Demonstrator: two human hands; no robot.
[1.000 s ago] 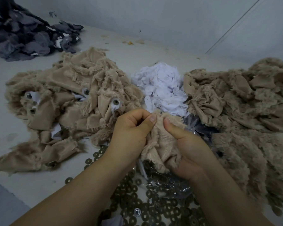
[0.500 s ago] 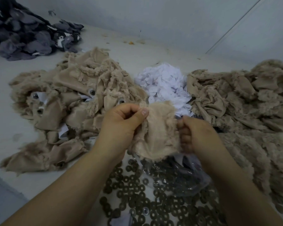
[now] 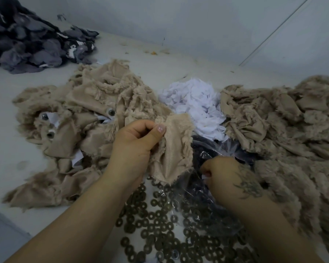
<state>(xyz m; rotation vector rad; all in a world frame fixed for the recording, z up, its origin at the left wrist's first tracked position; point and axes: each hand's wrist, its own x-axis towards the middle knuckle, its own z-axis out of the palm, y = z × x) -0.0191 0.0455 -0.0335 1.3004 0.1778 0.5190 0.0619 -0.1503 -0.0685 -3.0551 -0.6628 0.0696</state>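
Toy-sewing workshop: heaped plush fur pieces [image 3: 87, 118], scattered washers [image 3: 156, 221].

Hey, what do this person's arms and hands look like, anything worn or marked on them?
The left forearm and right forearm are bare, no sleeves in view. The left hand and right hand show no gloves, rings or watch. A dark tattoo marks the back of the right hand, toward the wrist. The left thumbnail looks pale and glossy.
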